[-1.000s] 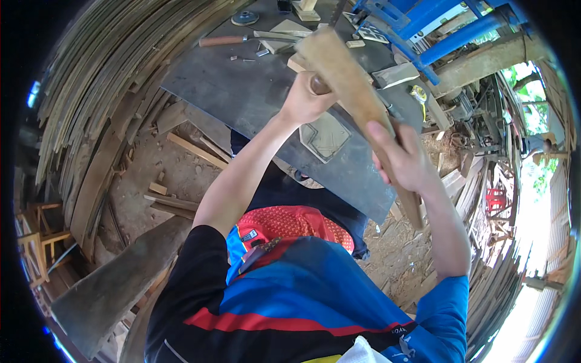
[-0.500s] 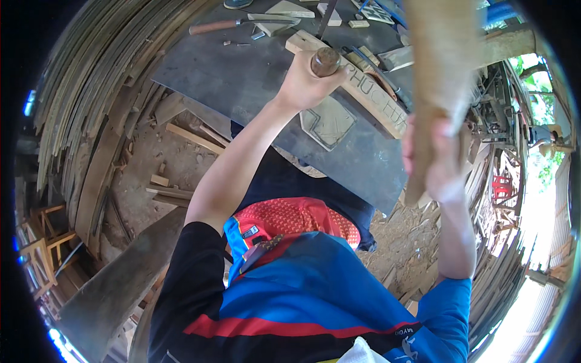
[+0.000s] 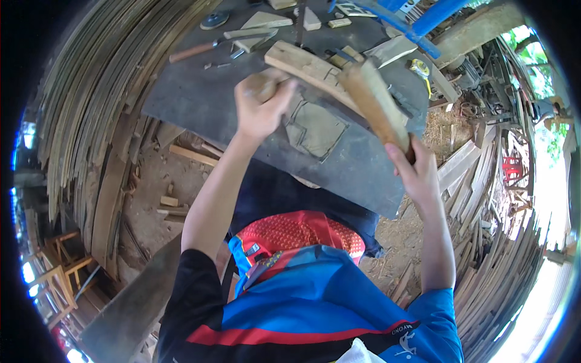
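Note:
My left hand (image 3: pixel 260 109) is closed around a blurred round wooden handle (image 3: pixel 261 85), its lower part hidden by my fingers, above the dark table top (image 3: pixel 187 97). My right hand (image 3: pixel 413 169) grips a long, flat wooden bat (image 3: pixel 378 109), raised at a slant over the table's right part. Behind both lies a pale wooden bar (image 3: pixel 302 63) with marks cut into its face, partly covered by the bat. A thin board (image 3: pixel 315 130) with dark outlines lies between my hands on the table.
An orange-handled blade (image 3: pixel 200 51), a grinding disc (image 3: pixel 213 21), wood offcuts (image 3: pixel 260 19) and a yellow tape measure (image 3: pixel 419 69) lie on the table. A blue steel frame (image 3: pixel 426 27) stands at back right. Stacked boards (image 3: pixel 85 91) line the left; scrap planks (image 3: pixel 460 169) the right.
The bat rose upright and blurred to the right, then swung back leftward over the bar. My left hand, still round the handle, has moved down and left. The view has shifted slightly.

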Motion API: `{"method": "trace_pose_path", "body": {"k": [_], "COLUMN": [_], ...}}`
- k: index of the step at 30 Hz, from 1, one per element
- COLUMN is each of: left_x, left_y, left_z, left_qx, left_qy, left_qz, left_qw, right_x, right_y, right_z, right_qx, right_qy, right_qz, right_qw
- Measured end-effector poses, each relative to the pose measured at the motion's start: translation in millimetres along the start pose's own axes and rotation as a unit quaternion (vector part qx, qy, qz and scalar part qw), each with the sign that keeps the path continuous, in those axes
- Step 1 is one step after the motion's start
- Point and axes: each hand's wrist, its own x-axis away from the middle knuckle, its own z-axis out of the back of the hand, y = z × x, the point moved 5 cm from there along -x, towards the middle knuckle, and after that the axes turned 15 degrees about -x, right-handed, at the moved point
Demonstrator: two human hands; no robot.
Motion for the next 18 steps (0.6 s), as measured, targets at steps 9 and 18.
{"method": "trace_pose_path", "body": {"k": [9, 18], "left_x": [52.1, 60.8], "left_y": [-5.8, -7.3], "left_z": [65.8, 90.9], "left_qx": [-0.044, -0.083], "left_qy": [0.147, 0.247], "left_qz": [-0.085, -0.028], "left_qw": [0.985, 0.965], "right_x": [-13.9, -181.7], "right_y": [53.3, 73.8], "right_z": [34.8, 26.6], "right_qx": [0.179, 0.263], "right_qy": [0.094, 0.126], "right_qz": [-0.009, 0.038], "right_qw": [0.979, 0.956]}}
